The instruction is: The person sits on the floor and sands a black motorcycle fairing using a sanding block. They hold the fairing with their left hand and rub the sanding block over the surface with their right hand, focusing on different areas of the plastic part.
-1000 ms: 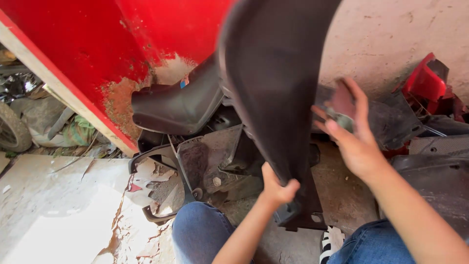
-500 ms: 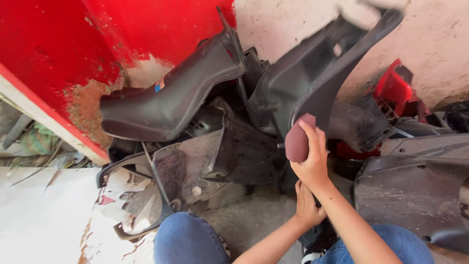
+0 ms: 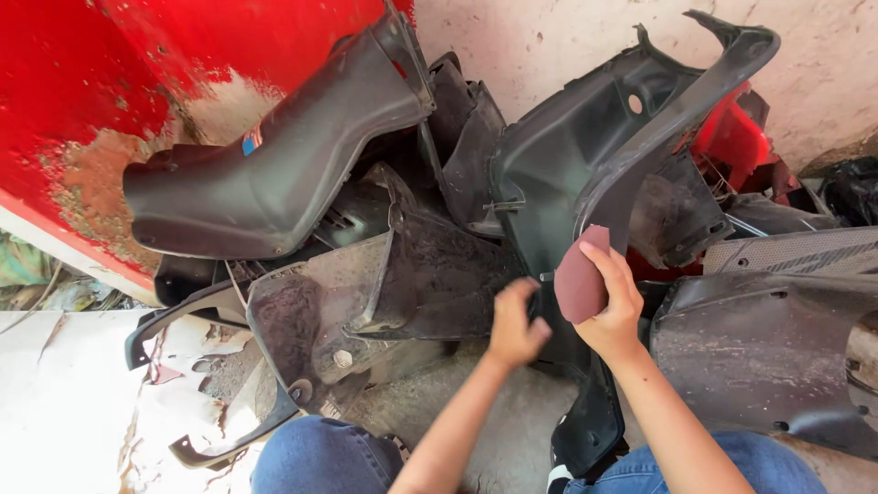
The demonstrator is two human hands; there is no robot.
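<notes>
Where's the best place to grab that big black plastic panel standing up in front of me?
Probably the narrow lower neck of the black panel, beside the left hand, coming from the left. There it is slim enough to close fingers around; the wide upper part flares out and leans on the wall.

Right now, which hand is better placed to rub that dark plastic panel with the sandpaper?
Probably the right hand: it already holds the reddish-brown sandpaper against the dark plastic panel. The left hand only grips its edge.

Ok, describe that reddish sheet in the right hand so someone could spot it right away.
Start at the red wall and go down the pile of black plastic panels to the two bare hands. The right hand pinches the sandpaper, a small maroon curved sheet, the one reddish-brown thing against dark plastic.
</notes>
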